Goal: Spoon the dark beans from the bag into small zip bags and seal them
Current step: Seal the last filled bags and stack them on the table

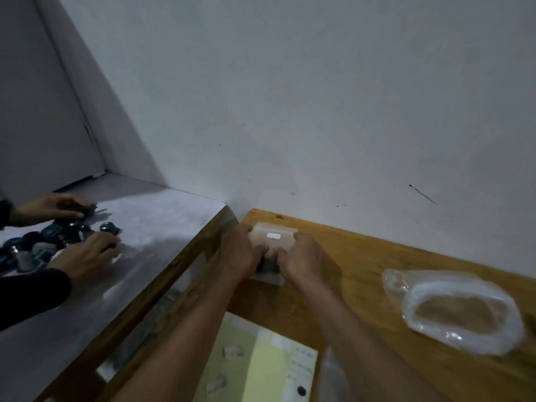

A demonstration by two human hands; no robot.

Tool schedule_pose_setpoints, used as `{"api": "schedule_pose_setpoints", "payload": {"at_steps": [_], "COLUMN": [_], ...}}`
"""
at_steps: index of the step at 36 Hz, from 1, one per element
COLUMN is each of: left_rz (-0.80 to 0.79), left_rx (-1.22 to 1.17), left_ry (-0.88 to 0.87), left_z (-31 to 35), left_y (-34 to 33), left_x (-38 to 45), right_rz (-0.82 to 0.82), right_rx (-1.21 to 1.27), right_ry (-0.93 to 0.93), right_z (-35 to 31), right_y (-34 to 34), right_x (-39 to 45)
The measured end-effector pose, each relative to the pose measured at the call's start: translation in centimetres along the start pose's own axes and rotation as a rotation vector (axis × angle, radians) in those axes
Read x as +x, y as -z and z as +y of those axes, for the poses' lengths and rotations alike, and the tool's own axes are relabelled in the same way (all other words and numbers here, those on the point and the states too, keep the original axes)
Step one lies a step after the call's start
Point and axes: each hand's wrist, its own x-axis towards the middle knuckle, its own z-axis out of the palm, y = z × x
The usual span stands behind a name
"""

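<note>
Your two hands meet at the centre of the frame over a small zip bag (272, 245) that lies on the wooden desk (377, 256), close to the wall. Your left hand (239, 252) grips the bag's left side with the fingers curled in over it, and your right hand (301, 258) grips the right side the same way — the fingertips of both nearly touch in the middle. Between them a dark mass shows through the plastic, and a small white label (275, 235) sits on the pale upper part of the bag.

At the right of the frame, well apart from your hands, a larger clear plastic bag (455, 311) lies open on the desk with its rim rolled down; its contents look brownish, though the picture is too blurred to make out single beans.

At the bottom centre, between your forearms, lie pale yellow sheets (261, 367) with small blurred items on them.

In the left of the frame a grey surface (145, 242) adjoins the desk. There another person's two hands (84, 256) rest among a heap of dark, bluish objects (43, 242) — I cannot tell what they are.
</note>
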Motion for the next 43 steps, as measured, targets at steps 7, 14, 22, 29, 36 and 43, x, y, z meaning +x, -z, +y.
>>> {"api": "schedule_pose_setpoints", "payload": {"at_steps": [7, 14, 22, 29, 36, 43], "left_rz": [0.008, -0.125, -0.303, -0.208, -0.097, -0.109], "left_rx": [-0.072, -0.213, 0.059, 0.073, -0.228, -0.676], "left_ry": [-0.059, -0.161, -0.175, -0.125, -0.075, -0.007], "left_z": [0.1, 2.3, 4.8, 5.7, 6.2, 6.8], "left_y": [1.9, 3.1, 0.3, -1.6, -1.0, 1.3], "left_x": [-4.0, -12.8, -18.8, -19.8, -19.8, -19.4], "right_rz": [-0.124, -0.278, -0.342, -0.163, -0.082, -0.142], "right_rx": [-0.034, -0.199, -0.449, -0.127, 0.142, 0.343], "right_ry": [0.066, 0.152, 0.131, 0.164, 0.249, 0.197], "right_z": [0.2, 4.5, 8.5, 9.9, 9.4, 9.8], "right_y": [4.9, 12.7, 15.3, 14.4, 14.7, 15.7], "right_x": [-4.1, -10.7, -14.6, -14.8, -14.4, -14.1]}}
